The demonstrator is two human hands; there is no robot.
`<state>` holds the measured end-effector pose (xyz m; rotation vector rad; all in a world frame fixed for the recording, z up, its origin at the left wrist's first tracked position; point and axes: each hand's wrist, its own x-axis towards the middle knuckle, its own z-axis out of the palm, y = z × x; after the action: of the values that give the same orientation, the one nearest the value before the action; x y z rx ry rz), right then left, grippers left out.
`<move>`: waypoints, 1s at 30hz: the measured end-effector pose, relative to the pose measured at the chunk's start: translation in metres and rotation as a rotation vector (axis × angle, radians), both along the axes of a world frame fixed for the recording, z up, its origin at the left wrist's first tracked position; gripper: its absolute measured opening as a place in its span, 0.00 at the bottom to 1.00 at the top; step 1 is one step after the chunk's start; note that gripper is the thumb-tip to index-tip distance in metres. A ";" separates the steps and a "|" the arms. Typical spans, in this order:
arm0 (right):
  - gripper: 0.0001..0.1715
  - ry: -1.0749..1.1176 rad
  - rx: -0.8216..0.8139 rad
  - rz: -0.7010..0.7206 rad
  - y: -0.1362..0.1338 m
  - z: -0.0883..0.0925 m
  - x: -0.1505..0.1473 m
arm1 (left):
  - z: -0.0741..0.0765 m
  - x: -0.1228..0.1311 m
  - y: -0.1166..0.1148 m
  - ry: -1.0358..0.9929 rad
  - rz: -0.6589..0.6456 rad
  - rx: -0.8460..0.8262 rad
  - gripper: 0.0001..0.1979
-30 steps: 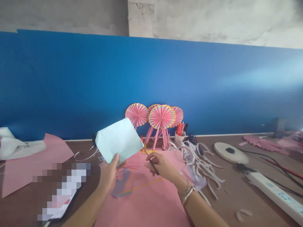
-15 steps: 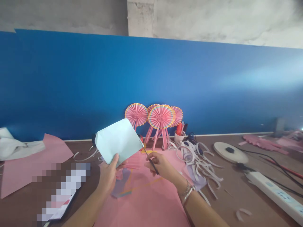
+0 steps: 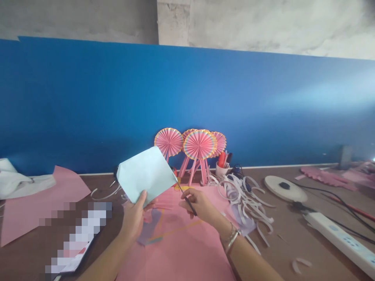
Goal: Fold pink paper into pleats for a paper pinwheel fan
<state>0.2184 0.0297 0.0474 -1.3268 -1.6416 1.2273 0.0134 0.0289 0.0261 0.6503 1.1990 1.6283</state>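
A pale blue sheet of paper [image 3: 148,173] is held up by my left hand [image 3: 136,216], with the thumb on its near face and the fingers behind. In my right hand [image 3: 196,203] is a pair of scissors [image 3: 191,207] with dark handles. Their blades reach the right corner of the blue sheet, and the tips are partly hidden there. Under both hands lies pink paper [image 3: 181,253], with purple, yellow and blue paper scraps [image 3: 150,230] on it. Behind the hands stand several pleated pink paper fans [image 3: 200,144] on pink sticks.
Curled white paper strips [image 3: 243,199] are heaped on the right, near a white cup [image 3: 222,170] of pens. Further right are a round white disc [image 3: 284,188] and a power strip [image 3: 345,238] with cables. More pink paper [image 3: 35,207] lies left; a blue partition [image 3: 117,97] stands behind.
Almost nothing differs. The blue sheet's left edge has shifted very slightly to the left; both hands and the scissors keep their places.
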 end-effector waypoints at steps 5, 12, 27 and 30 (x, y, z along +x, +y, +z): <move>0.09 -0.004 -0.006 -0.005 0.000 0.000 0.000 | -0.002 -0.001 0.001 -0.014 -0.008 -0.005 0.06; 0.09 -0.026 -0.018 -0.013 0.000 0.002 0.000 | -0.001 -0.001 0.002 -0.031 -0.010 -0.006 0.06; 0.13 0.002 -0.019 -0.002 0.004 -0.003 0.003 | -0.007 0.002 0.001 -0.035 -0.054 -0.008 0.08; 0.13 0.006 -0.009 0.002 0.004 -0.003 0.004 | -0.005 0.003 0.000 -0.031 -0.054 -0.020 0.07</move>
<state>0.2220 0.0332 0.0442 -1.3261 -1.6352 1.2398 0.0164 0.0287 0.0206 0.6379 1.1644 1.5746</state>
